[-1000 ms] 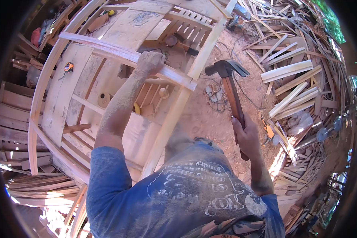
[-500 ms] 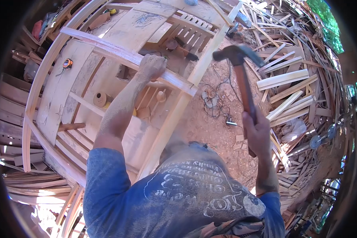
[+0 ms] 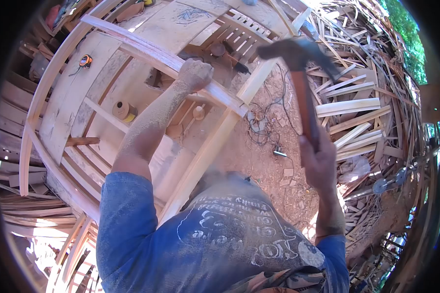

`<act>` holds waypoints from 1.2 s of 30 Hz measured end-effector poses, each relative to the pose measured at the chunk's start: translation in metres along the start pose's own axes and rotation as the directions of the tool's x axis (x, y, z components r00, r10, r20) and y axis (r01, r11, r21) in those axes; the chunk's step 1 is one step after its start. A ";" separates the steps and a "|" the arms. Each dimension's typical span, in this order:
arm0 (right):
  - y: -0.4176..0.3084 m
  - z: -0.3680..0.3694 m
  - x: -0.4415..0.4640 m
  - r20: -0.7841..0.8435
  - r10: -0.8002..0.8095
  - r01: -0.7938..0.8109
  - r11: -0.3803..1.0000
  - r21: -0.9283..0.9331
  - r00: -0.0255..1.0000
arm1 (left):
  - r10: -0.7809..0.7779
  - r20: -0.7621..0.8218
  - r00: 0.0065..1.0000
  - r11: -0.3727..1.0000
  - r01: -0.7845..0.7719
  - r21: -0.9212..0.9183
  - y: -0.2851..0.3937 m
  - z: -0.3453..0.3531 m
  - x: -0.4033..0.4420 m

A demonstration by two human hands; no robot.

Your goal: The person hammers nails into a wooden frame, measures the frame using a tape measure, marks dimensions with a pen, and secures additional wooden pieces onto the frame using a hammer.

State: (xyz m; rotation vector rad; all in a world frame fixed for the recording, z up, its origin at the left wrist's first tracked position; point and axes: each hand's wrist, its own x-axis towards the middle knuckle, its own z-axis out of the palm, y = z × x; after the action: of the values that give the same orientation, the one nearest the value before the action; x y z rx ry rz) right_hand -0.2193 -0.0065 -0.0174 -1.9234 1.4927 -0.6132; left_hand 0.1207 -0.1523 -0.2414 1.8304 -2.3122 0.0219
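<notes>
Hands are well apart: beside a long wooden rail (image 3: 200,165) at center, the left hand (image 3: 195,75) is clamped on the crosspiece (image 3: 146,51) whose right end overlaps it; the right hand (image 3: 320,161) grips a blurred hammer (image 3: 304,95). Far left lies a small orange-and-black tape measure (image 3: 85,61).

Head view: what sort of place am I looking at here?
Most likely a woodworking shop: a claw hammer is in the right hand, an orange-and-black tape measure lies nearby, and wooden strips are heaped along one side.
</notes>
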 end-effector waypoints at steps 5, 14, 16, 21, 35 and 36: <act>-0.038 -0.015 -0.006 -0.563 -0.336 0.644 0.543 0.539 0.755 | -0.022 0.008 1.000 0.999 0.023 -0.042 0.003 -0.005 -0.003; -0.012 -0.015 0.004 -0.308 0.026 0.073 0.949 0.306 0.951 | -0.024 -0.039 0.999 0.998 0.022 -0.062 0.004 0.001 -0.005; -0.029 -0.046 0.002 -0.587 -0.283 0.566 0.733 0.378 0.758 | -0.035 -0.027 0.999 0.998 0.034 -0.056 0.004 -0.006 -0.002; 0.097 0.080 -0.034 -0.084 -0.312 0.294 0.939 -0.179 0.946 | -0.031 -0.058 0.998 0.996 0.026 -0.087 0.002 -0.005 -0.002; 0.125 0.083 -0.028 0.118 -0.113 0.142 0.947 -0.287 0.987 | -0.083 -0.094 0.992 0.988 0.070 -0.137 -0.001 0.004 -0.002; 0.110 0.076 -0.014 0.128 0.098 -0.081 0.988 -0.132 0.987 | -0.085 -0.099 0.991 0.985 0.069 -0.155 0.002 0.004 -0.004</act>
State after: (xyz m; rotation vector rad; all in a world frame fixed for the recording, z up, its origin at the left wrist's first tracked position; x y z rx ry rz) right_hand -0.2447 0.0029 -0.1489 -1.9391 1.5546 -0.3494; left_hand 0.1188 -0.1486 -0.2459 1.7970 -2.1091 -0.0655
